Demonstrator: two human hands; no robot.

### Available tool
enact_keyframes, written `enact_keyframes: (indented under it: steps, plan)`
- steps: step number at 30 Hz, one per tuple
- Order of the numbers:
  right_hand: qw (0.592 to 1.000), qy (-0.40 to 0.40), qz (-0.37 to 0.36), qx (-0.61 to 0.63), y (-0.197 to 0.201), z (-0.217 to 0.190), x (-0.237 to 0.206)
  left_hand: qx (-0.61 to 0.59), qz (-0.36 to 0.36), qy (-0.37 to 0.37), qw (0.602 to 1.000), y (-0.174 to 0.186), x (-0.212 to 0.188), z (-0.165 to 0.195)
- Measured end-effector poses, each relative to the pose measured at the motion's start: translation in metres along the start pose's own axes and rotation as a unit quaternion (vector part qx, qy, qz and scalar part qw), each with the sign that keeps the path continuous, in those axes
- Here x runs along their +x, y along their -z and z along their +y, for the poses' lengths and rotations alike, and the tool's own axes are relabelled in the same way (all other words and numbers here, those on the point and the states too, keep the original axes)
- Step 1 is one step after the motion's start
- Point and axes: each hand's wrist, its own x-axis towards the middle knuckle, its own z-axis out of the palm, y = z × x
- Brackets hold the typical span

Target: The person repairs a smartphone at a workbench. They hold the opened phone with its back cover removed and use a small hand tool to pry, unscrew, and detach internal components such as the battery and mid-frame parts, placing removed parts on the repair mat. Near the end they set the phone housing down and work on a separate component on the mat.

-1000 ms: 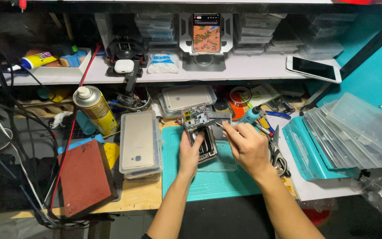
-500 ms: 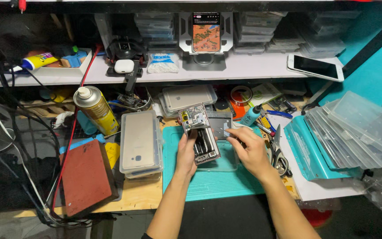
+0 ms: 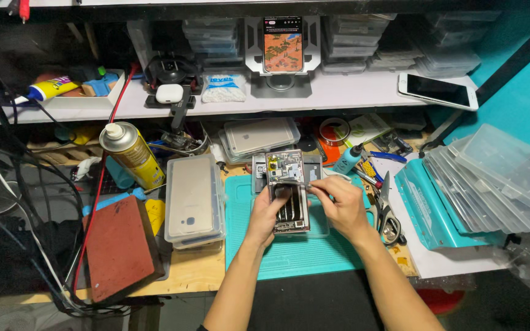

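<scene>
Head view, work item: an opened phone (image 3: 288, 193), back cover off, circuit board and dark lower section exposed, lying lengthwise on the teal mat (image 3: 289, 257) at the centre of the bench.
Head view, left hand (image 3: 266, 214): closed on the phone's left edge and lower end, steadying it against the mat.
Head view, right hand (image 3: 341, 205): pinched shut on thin metal tweezers (image 3: 295, 183), whose tips reach across the board just above the dark section.
Head view, handling judgement: the phone looks light, rigid and flat, but its bare board and connectors are likely fragile. Hold is best taken on the side frame, as the left hand does, never on the components. The smooth frame may slip on the mat.
Head view, surroundings: stacked clear cases holding a phone (image 3: 192, 199) just left of the mat; yellow spray can (image 3: 131, 153) further left; scissors (image 3: 389, 214) just right of the right hand; clear lidded trays (image 3: 498, 178) on the far right.
</scene>
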Motion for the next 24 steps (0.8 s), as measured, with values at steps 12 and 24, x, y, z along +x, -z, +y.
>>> enact_keyframes:
  steps: [12, 24]
  plan:
    - [0.996, 0.021, 0.089, 0.021, 0.026, -0.013, 0.022, 0.038, 0.013, 0.034, 0.999, -0.002, -0.001, -0.002]
    - [0.954, -0.255, 0.051, 0.152, 0.050, 0.031, -0.002, -0.001, 0.127, -0.059, 0.990, 0.002, -0.004, 0.020]
